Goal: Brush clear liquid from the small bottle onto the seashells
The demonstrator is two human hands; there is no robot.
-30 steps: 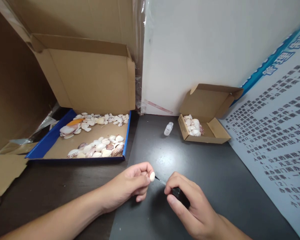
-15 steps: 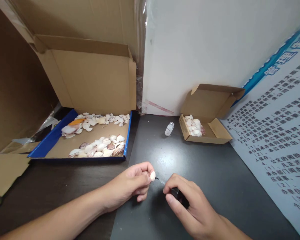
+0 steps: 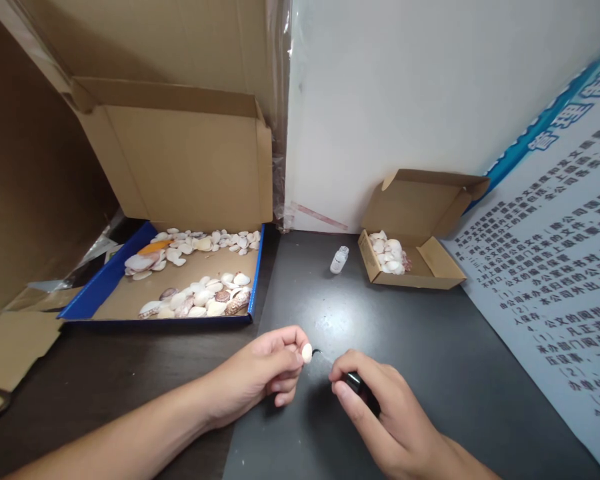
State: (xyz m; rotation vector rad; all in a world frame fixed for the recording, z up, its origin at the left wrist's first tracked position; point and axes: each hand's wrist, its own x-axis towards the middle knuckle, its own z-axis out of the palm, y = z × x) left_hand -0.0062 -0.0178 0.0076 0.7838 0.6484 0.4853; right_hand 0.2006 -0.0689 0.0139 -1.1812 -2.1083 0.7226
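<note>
Bare dark desk (image 3: 420, 347) lies open ahead of both hands; a small vial (image 3: 339, 259) and small carton (image 3: 410, 263) stand farther back, the shell tray (image 3: 105, 283) blocks left, apparently a poster (image 3: 570, 280) bounds right

Dark table (image 3: 420, 360). Far left on it, blue-edged tray (image 3: 105, 280) of shells; cardboard scrap (image 3: 10, 347) at near left. Far middle, small vial (image 3: 339, 259). Just right of it, open box (image 3: 430, 263).

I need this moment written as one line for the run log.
left hand: holds small shell | right hand: holds black-capped brush, tip at shell | open vial: upright on table
</note>
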